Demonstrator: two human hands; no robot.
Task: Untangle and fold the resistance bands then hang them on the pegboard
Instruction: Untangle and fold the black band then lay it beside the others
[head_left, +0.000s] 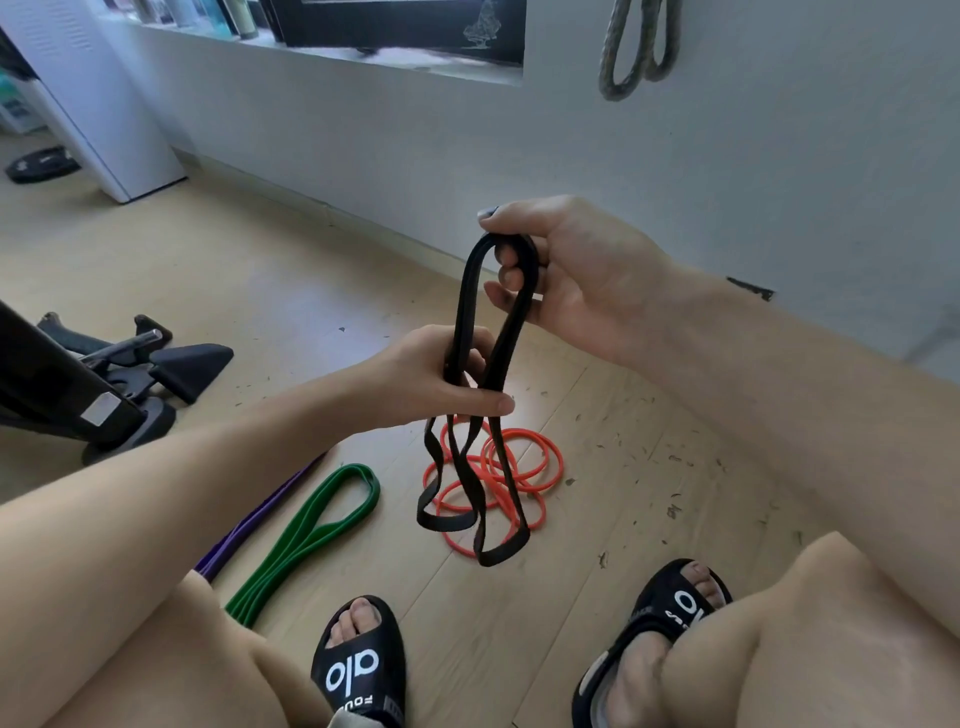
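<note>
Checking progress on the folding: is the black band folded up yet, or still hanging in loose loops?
Loose loops. The black band hangs from the right hand, the left hand pinching its strands midway, uneven loops dangling below.

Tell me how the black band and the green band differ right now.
The black band is held up in the air, gripped by the right hand at its top loop and the left hand lower down; the green band lies on the floor. The black band hangs in several loose loops, while the green band is folded flat and neat. Both are flat loop bands.
</note>
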